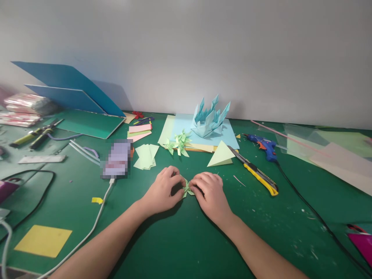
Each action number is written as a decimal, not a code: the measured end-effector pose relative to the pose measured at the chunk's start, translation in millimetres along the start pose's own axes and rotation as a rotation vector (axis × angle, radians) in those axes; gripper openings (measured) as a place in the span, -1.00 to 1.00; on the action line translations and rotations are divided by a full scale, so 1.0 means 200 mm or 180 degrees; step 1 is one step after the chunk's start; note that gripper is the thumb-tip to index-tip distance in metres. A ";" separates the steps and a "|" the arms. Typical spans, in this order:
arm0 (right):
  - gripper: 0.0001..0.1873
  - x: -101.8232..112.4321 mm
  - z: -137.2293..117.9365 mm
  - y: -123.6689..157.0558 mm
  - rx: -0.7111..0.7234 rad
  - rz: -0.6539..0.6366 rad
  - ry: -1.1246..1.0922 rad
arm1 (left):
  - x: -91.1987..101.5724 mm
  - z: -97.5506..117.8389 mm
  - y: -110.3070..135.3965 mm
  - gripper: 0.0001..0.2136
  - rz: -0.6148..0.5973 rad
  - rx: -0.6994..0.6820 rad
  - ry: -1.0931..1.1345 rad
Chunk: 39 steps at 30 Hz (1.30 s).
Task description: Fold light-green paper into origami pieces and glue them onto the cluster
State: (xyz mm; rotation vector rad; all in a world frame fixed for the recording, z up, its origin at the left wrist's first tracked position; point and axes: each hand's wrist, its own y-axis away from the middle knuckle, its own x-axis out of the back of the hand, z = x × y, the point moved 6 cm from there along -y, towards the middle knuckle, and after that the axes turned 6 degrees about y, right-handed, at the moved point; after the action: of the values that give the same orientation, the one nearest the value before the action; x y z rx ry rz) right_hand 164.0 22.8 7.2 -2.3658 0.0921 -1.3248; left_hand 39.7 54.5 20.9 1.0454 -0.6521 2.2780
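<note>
A small light-green folded paper flower [187,188] is pinched between my two hands, just above the green table. My left hand [167,190] grips its left edge between thumb and fingers. On the other side, my right hand [210,192] holds the right edge in a similar pinch. The fingertips cover part of the flower. Beyond the hands lie several finished-looking green paper flowers [179,142] and a folded light-green paper triangle [221,154]. To the left of them are stacked light-green paper slips [146,156].
A light-blue folded paper piece [207,123] stands on coloured sheets at the back. Right of my hands lie a yellow utility knife [260,177] and a blue glue gun [266,146] with its cord. A phone [117,158] with a white cable [99,217] is at left, near pliers [43,133].
</note>
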 end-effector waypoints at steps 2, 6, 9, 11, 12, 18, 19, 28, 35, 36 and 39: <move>-0.86 0.00 0.00 0.00 0.0013 -0.0006 -0.0001 | 0.00 0.00 0.00 -0.89 0.0107 0.0043 -0.0007; -0.86 0.00 -0.01 0.00 0.0047 -0.0036 -0.0026 | -0.01 0.00 0.00 -0.93 0.0342 0.0143 -0.0071; -0.88 0.00 -0.01 0.00 0.0052 -0.0028 -0.0049 | -0.02 0.00 0.01 -0.93 0.0445 0.0115 -0.0090; -0.88 0.00 -0.01 0.00 0.0063 -0.0025 -0.0046 | -0.02 0.00 0.01 -0.92 0.0452 0.0101 -0.0088; -0.88 0.00 -0.01 0.00 0.0077 -0.0030 -0.0039 | -0.01 0.00 0.01 -0.92 0.0445 0.0103 -0.0096; -0.85 0.00 -0.03 0.00 0.0192 -0.0017 0.0059 | -0.02 0.00 0.01 -0.89 0.0251 0.0023 -0.0233; -0.85 0.01 -0.03 0.01 0.0217 0.0000 0.0075 | -0.02 0.00 0.00 -0.89 0.0223 -0.0030 -0.0279; -0.82 0.03 -0.05 0.01 0.0215 0.0161 0.0169 | -0.04 0.05 0.02 -0.79 0.0201 -0.0296 -0.0594; -0.83 0.03 -0.07 0.01 0.0262 0.0144 0.0251 | -0.06 0.05 0.03 -0.81 0.0326 -0.0361 -0.0600; -0.83 0.02 -0.07 0.01 0.0267 0.0149 0.0249 | -0.06 0.05 0.03 -0.80 0.0355 -0.0353 -0.0610; -0.84 0.03 -0.07 0.01 0.0249 0.0215 0.0190 | -0.07 0.05 0.03 -0.79 0.0358 -0.0362 -0.0628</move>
State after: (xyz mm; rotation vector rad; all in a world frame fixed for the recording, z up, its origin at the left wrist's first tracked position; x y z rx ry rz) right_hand 155.7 14.8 17.9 -2.2391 0.1341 -1.3426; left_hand 48.3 39.1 14.7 1.2147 -0.9314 2.2194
